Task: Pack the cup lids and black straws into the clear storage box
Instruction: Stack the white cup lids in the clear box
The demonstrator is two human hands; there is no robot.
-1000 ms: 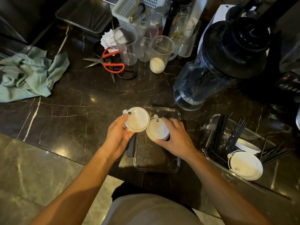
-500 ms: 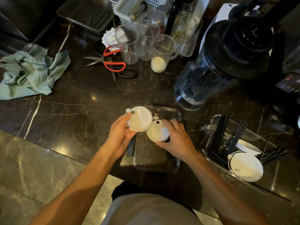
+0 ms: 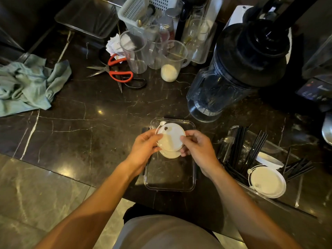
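2 cup lids [image 3: 171, 139] stacked, pinched over the clear storage box [image 3: 169, 178] at the counter's near edge.
Left hand [image 3: 143, 150] and right hand [image 3: 197, 150] both clamped on the rims. Judged light, thin, flexible, slippery: hold edges. Black straws [image 3: 239, 150] near right.

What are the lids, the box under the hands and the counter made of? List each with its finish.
Cup lids: likely thin moulded plastic, matte off-white; raised rim and sip tab show.
Clear storage box: seemingly rigid plastic, glossy and transparent; the counter shows through it.
Counter: looks like polished dark marble or a stone lookalike; pale veins and lamp glints show.
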